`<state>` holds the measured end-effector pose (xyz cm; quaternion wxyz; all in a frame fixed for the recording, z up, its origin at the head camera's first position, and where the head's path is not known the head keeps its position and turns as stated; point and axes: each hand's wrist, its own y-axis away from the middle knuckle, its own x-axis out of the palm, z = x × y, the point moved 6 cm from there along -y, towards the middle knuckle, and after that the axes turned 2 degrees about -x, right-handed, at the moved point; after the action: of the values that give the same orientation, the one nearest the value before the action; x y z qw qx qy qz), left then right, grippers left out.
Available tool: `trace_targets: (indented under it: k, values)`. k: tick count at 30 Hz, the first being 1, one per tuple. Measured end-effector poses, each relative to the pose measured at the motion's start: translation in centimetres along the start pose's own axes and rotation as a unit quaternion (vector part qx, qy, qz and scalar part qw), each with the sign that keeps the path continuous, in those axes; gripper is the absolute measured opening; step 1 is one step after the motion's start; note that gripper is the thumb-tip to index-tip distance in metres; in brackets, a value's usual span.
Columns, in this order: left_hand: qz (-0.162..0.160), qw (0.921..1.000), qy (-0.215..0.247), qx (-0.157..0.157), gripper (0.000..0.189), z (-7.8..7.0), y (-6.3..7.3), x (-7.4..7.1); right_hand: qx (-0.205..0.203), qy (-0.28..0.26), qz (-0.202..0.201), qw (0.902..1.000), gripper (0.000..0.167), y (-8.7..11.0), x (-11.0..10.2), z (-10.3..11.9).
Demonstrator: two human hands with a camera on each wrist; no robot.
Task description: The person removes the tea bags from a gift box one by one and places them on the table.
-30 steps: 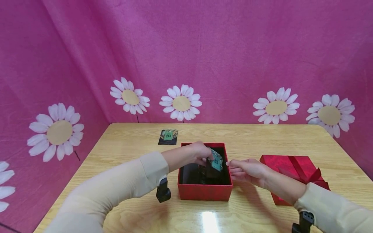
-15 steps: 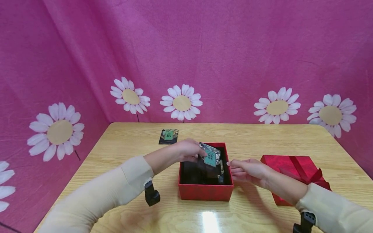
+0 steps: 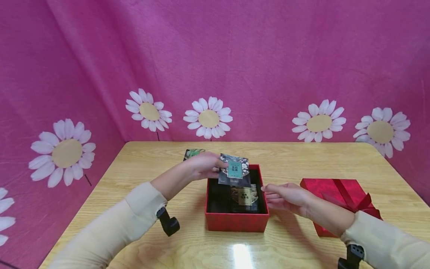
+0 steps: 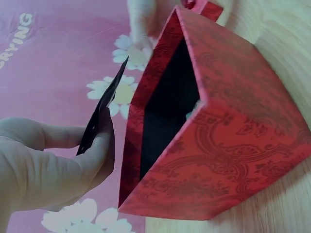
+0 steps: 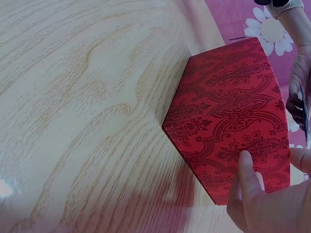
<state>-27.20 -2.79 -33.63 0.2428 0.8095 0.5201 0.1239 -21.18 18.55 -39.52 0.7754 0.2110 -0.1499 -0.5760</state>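
In the head view my left hand (image 3: pixel 205 165) pinches a flat black tea packet (image 3: pixel 235 171) with a teal label by its left edge. The tea packet is above the rear of an open red box (image 3: pixel 236 222). In the left wrist view, the tea packet (image 4: pixel 104 104) is seen nearly edge-on between thumb and fingers. A second tea packet (image 3: pixel 245 197) with a gold label lies inside the dark box. My right hand (image 3: pixel 287 198) holds the box's right wall, thumb at the rim and fingers on the patterned outer side (image 5: pixel 228 116).
A tea packet (image 3: pixel 195 152) with a green label lies at the back of the wooden table (image 3: pixel 161 160), partly hidden by my left hand. The red box lid (image 3: pixel 330 190) with a ribbon bow rests to the right, partly behind my right forearm.
My left hand has lifted the teal-labelled tea packet up and left out of the box, uncovering the gold-labelled one. My right hand stays at the box's right side.
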Motion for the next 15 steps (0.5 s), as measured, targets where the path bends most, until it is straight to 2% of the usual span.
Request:
trace_targets:
  k: [2,5,11,15]
  values:
    - [-0.002,0.9999,0.012,-0.001,0.062,0.0,0.1,-0.4,0.000,0.000,0.002,1.0000,0.063,0.0,0.0,0.0]
    - [-0.008,0.9997,0.025,0.002,0.066,-0.1,0.3,-1.2,0.001,-0.002,0.001,1.0000,0.063,-0.1,0.0,0.0]
    - [-0.037,0.9991,0.010,0.019,0.043,-0.5,0.1,-3.5,0.003,-0.004,-0.002,1.0000,0.063,0.0,0.0,0.1]
    - [-0.052,0.9983,-0.006,0.027,0.042,-0.7,0.0,-5.3,-0.001,-0.003,0.001,1.0000,0.062,0.1,0.0,0.2]
